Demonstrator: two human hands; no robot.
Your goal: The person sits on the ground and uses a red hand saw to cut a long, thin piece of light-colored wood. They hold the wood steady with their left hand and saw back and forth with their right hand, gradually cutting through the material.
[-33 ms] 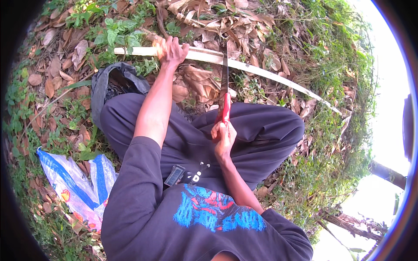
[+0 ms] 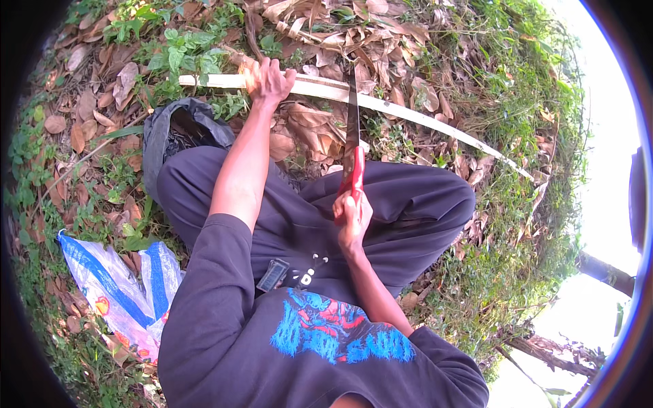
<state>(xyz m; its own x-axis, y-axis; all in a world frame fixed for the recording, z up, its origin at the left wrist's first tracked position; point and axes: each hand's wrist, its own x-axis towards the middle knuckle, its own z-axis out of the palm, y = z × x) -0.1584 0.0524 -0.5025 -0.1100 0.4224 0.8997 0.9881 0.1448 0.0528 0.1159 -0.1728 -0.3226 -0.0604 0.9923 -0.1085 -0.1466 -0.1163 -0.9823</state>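
A long pale strip of wood or bamboo [image 2: 435, 123] lies crosswise in front of my folded legs, its right part curving down toward the grass. My left hand [image 2: 270, 85] is closed around the strip, left of its middle. In my right hand [image 2: 354, 214] is the red handle of a handsaw [image 2: 353, 126], held over my lap. The saw's dark, narrow blade points away from me and crosses the strip to the right of my left hand. Whether its teeth have cut into the strip, I cannot tell.
A black plastic bag [image 2: 154, 146] rests beside my left knee. Farther down on the left lies a clear plastic sack with blue stripes [image 2: 102, 272]. Dry brown leaves [image 2: 309, 129] and green plants [image 2: 178, 54] cover the ground. Branches [image 2: 554, 353] show at the lower right.
My right hand and the saw's handle have shifted slightly to the right, so the blade leans a little more. My left hand and the strip stay where they were.
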